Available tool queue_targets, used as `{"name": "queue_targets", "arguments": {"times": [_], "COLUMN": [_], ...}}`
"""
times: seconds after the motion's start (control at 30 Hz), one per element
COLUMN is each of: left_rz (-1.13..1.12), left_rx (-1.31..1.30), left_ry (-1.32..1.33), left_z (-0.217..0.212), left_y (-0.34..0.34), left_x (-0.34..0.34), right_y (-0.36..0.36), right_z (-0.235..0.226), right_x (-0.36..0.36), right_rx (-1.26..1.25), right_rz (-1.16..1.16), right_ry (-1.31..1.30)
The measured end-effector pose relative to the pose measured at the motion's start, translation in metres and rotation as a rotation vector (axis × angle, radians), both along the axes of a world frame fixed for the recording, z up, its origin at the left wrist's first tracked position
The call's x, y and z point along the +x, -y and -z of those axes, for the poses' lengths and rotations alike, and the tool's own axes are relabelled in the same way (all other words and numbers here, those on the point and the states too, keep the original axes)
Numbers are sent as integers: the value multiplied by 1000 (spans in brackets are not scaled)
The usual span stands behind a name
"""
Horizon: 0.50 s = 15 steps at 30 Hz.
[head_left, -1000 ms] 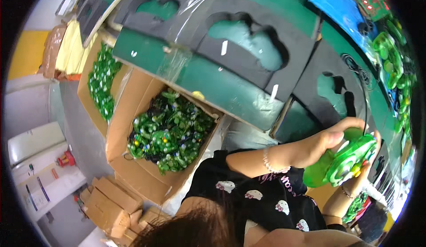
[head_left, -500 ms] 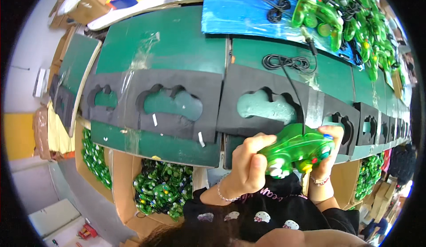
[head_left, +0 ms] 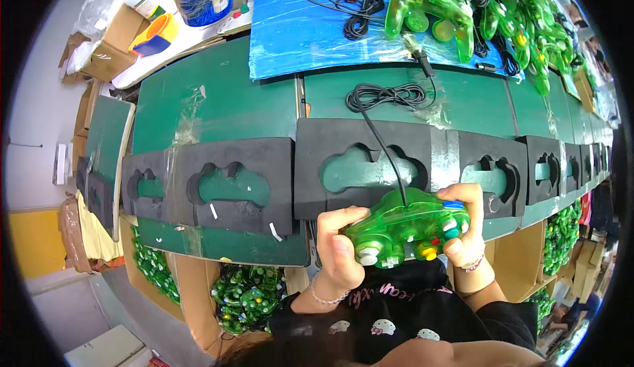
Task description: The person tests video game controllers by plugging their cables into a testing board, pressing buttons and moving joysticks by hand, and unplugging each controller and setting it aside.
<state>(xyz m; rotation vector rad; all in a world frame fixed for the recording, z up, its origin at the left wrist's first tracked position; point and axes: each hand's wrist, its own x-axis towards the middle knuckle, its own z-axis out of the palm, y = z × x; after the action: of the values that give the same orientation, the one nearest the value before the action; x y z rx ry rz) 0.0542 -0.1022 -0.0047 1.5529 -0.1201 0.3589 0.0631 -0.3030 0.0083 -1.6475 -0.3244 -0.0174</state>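
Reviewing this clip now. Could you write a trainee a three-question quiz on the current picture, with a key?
1. True or false: only the left grip holds the green controller.
2. Multiple choice: where does the coiled black cable lie?
A) inside a foam cut-out
B) on the green tabletop
C) in a cardboard box
3. Short answer: what colour is the sheet beneath the controllers at upper right?

Key: 1. False; the right grip holds it too. 2. B. 3. Blue.

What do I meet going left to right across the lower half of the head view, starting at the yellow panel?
Yellow panel → heap of green parts → left hand → controller → right hand → right-side cardboard box.
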Motion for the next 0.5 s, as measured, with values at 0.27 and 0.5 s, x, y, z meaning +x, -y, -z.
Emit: {"name": "queue_targets", "arguments": {"times": [0.27,0.5], "left_rz": [32,30], "left_rx": [-93,-170], "left_ry": [-42,-59], "left_z": [0,4], "left_y": [1,3], "left_x": [-7,-11], "right_y": [-1,-4], "right_z": [-5,-8], "right_x": [0,2], "right_rx": [-17,-118], "right_rz": [7,24], "right_ry": [-27,45]}}
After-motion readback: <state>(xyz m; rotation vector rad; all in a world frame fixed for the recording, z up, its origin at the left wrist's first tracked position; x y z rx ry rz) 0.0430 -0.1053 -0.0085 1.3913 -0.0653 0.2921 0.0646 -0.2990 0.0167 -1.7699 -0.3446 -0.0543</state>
